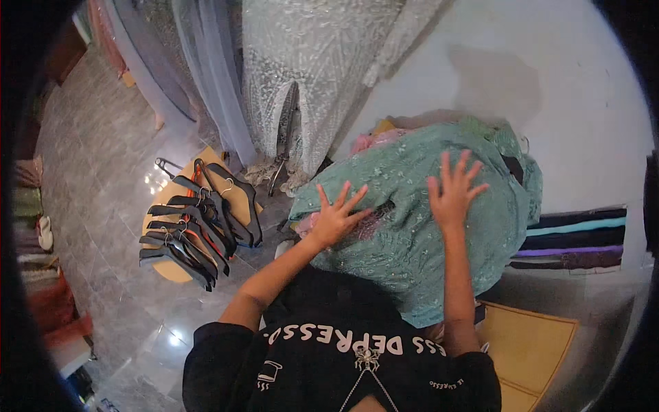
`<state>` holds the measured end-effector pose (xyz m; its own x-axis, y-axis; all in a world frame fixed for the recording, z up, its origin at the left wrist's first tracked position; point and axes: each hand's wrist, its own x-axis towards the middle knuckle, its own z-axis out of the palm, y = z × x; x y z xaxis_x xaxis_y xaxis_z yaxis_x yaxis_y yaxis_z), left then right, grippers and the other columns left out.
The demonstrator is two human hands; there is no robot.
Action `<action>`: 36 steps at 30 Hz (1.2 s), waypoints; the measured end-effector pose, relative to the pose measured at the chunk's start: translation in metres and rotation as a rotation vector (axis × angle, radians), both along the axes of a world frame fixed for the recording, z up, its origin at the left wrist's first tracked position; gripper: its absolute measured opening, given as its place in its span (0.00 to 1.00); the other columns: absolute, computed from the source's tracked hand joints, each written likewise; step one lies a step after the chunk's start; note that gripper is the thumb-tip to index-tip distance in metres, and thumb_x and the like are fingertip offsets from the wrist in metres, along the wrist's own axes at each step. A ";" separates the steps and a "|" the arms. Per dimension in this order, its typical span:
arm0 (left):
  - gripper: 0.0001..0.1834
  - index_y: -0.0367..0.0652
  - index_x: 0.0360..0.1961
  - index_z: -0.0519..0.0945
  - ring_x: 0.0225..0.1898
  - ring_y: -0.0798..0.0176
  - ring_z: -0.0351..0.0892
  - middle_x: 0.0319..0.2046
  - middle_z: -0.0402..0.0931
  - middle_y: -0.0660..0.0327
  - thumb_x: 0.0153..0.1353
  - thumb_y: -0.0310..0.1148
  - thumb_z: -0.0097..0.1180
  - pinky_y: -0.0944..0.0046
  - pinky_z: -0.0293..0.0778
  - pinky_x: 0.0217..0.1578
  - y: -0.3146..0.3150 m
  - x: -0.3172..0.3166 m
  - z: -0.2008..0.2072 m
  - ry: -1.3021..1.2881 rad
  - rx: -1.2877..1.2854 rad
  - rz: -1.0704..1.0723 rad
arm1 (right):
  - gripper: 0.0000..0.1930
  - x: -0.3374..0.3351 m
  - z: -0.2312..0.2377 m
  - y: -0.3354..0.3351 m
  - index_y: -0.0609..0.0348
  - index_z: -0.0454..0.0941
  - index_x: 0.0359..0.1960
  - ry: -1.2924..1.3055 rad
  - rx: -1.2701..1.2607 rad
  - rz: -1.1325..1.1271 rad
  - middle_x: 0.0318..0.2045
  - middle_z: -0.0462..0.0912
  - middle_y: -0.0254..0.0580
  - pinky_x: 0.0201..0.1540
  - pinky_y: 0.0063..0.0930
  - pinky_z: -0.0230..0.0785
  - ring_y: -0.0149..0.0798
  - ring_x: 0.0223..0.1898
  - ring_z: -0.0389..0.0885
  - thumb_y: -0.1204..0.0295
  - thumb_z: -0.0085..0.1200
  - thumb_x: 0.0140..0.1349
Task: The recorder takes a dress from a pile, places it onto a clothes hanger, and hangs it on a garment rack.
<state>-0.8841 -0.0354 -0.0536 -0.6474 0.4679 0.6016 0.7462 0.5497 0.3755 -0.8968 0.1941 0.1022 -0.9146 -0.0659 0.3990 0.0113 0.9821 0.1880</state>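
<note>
Left hand (334, 218) and right hand (453, 196) spread wide on a heaped green cloth (425, 261) beside the pale wall (583, 123), while tiled floor (96, 144) stretches left beyond black hangers (221, 214).

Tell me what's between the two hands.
Head view: green embellished fabric spans the gap from left hand to right hand, with a pink patch beside the left.

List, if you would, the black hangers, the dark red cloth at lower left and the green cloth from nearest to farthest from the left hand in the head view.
1. Green cloth: directly beneath the left hand.
2. Black hangers: to the hand's left.
3. Dark red cloth: farther left, near the view's rim.
</note>
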 end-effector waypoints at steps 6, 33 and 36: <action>0.28 0.65 0.53 0.70 0.66 0.44 0.42 0.66 0.44 0.57 0.47 0.39 0.58 0.20 0.34 0.49 -0.015 0.006 -0.032 -0.298 0.052 0.260 | 0.29 0.002 -0.026 -0.053 0.42 0.64 0.58 -0.827 0.173 0.705 0.66 0.48 0.41 0.54 0.77 0.21 0.54 0.66 0.40 0.46 0.41 0.57; 0.23 0.68 0.42 0.79 0.66 0.51 0.45 0.62 0.55 0.69 0.41 0.32 0.58 0.22 0.23 0.52 -0.137 0.040 -0.085 -0.204 -0.224 0.717 | 0.25 -0.003 -0.008 -0.008 0.34 0.74 0.47 -0.491 0.272 0.667 0.62 0.58 0.24 0.54 0.79 0.19 0.53 0.65 0.46 0.74 0.53 0.43; 0.21 0.68 0.41 0.79 0.65 0.50 0.47 0.62 0.55 0.67 0.43 0.34 0.57 0.21 0.23 0.51 -0.136 0.078 -0.094 -0.321 -0.199 0.682 | 0.26 -0.008 0.002 -0.030 0.35 0.73 0.49 -0.705 0.245 0.674 0.63 0.56 0.28 0.54 0.77 0.17 0.53 0.66 0.43 0.71 0.54 0.43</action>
